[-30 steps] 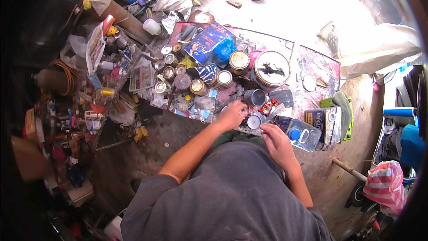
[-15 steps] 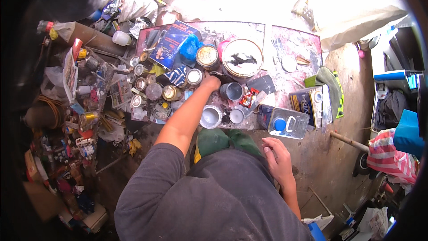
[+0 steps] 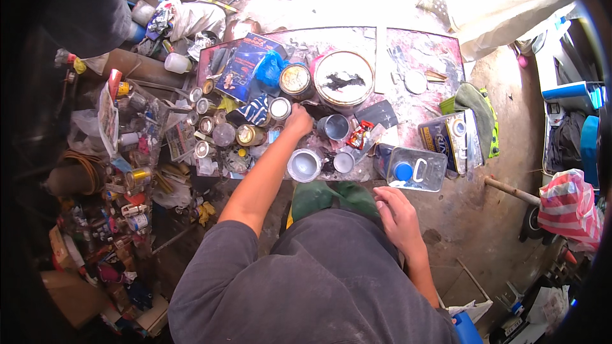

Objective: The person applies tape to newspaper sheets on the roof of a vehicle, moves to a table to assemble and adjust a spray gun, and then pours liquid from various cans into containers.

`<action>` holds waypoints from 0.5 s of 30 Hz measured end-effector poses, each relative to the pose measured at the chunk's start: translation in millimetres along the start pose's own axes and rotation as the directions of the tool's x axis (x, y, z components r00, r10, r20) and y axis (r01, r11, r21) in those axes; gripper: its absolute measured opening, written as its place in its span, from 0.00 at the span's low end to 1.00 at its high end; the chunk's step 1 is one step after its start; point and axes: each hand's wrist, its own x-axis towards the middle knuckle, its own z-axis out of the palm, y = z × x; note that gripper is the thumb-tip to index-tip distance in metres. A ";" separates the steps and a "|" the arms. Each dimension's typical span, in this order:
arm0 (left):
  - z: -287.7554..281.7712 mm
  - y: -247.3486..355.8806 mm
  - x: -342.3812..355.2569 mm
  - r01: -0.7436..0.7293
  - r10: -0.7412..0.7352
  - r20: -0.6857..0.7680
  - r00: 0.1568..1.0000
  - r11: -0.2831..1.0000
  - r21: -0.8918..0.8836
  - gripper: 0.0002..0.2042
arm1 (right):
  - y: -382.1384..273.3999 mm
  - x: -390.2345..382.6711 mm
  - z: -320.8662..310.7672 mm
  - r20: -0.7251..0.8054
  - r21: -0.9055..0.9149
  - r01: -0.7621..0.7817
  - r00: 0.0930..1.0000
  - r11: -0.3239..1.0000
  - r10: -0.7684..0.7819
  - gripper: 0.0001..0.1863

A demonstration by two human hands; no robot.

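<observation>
White-topped can [image 3: 279, 109], apparently reached but not yet lifted; left hand [image 3: 299, 121], grip not discernible; right hand [image 3: 399, 218], grip loosely spread.

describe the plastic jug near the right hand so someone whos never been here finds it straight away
Start at the paint-stained table and follow its near edge rightward, just beyond the right hand. The boxy jug is there, left of a dark blue tin. Unlike that tin, it is see-through, with a round blue cap.
</observation>
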 end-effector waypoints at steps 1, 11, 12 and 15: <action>-7.1 0.7 -10.5 -0.031 0.030 -0.033 0.999 0.999 -0.037 0.18 | -1.4 2.7 0.2 0.007 -0.001 0.007 1.000 1.000 -0.007 0.12; -32.8 -0.4 -123.8 -0.383 0.299 -0.289 0.909 0.873 -0.303 0.17 | -16.1 29.3 15.6 0.144 -0.014 0.110 0.984 0.994 -0.107 0.13; -41.2 5.2 -144.6 -0.352 0.259 -0.279 0.925 0.861 -0.366 0.17 | -18.6 34.0 18.9 0.170 -0.020 0.140 0.976 0.990 -0.134 0.13; -50.3 7.2 -205.3 -0.347 0.229 -0.301 0.926 0.830 -0.435 0.15 | -26.3 50.9 33.6 0.256 -0.041 0.264 0.935 0.964 -0.245 0.13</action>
